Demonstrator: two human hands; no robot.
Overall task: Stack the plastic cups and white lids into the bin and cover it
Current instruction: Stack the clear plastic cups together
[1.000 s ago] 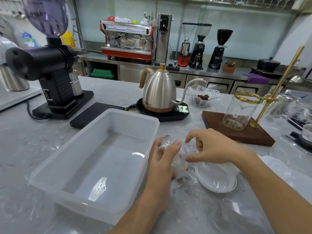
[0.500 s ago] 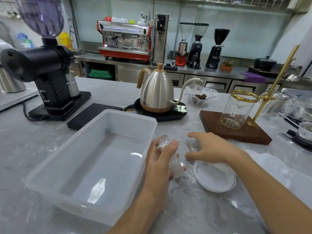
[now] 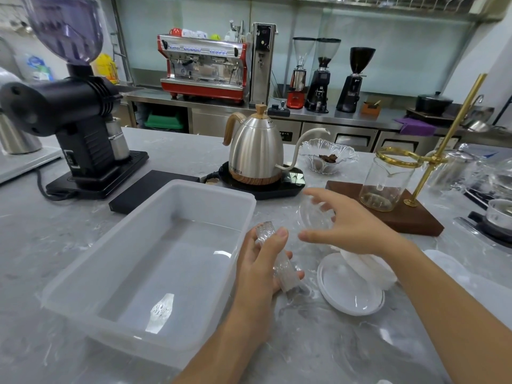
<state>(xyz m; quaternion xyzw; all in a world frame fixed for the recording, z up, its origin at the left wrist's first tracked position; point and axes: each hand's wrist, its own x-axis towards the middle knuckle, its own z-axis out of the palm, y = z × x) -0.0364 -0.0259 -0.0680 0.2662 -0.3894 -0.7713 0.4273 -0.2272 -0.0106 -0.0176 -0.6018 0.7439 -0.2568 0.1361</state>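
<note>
Two hands work just right of an open bin. The left hand (image 3: 264,261) grips a nested stack of clear plastic cups (image 3: 279,257), fingers and thumb curled round it; the stack's long axis tilts from upper left to lower right, its upper end close to the bin's right wall. The right hand (image 3: 350,223) holds a single clear cup (image 3: 314,214) between thumb and spread fingers, raised off the surface (image 3: 318,342) and apart from the stack, up and to its right. The single cup's mouth appears to face the left hand, though its transparency makes the exact orientation hard to read. The coming move probably turns on this gap: the single cup must line up with the stack's axis before it can nest, and the right hand is the nearer one to close it.

White lids (image 3: 352,289) lie in a loose pile below the right wrist, on the surface, just right of the stack. The translucent bin (image 3: 243,212) stands left of both hands, long axis running away from the viewer; it holds nothing, so no cups or lids are stowed yet. A pale flat sheet (image 3: 454,273) at the far right may be the bin's cover, but this cannot be confirmed.

Behind the bin stand a steel kettle (image 3: 256,151) on its base and a black grinder (image 3: 77,128); a glass beaker (image 3: 385,184) rests on a wooden stand.
</note>
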